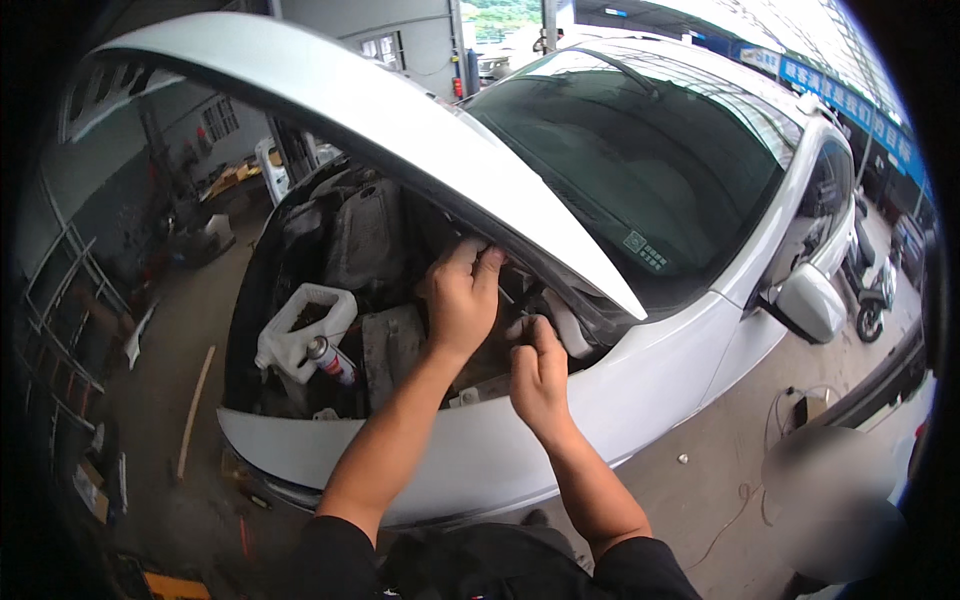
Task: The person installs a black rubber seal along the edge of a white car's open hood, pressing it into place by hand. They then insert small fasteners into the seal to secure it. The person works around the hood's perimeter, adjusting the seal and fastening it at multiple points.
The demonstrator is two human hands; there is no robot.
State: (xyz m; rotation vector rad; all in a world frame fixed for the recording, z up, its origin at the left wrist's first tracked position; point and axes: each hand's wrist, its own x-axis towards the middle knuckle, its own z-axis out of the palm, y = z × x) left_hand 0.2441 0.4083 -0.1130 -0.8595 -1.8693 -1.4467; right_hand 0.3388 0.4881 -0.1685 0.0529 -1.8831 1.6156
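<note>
I stand at the side of a white car (650, 380) with its hood (380, 120) raised. My left hand (462, 295) reaches into the engine bay near the back corner, fingers curled against parts under the hood's edge. My right hand (538, 375) is just to its right and lower, fingers bent around a small part by the fender edge; what it grips is too hidden to tell. A white plastic jug with its side cut open (300, 330) rests in the bay, and a spray can (330, 360) with a red cap leans beside it.
The windshield (650, 170) and side mirror (810, 300) lie to the right. A scooter (872, 290) is parked beyond the car. Metal racks (60, 300) and clutter line the left wall. Cables (750, 490) trail over the concrete floor at the lower right.
</note>
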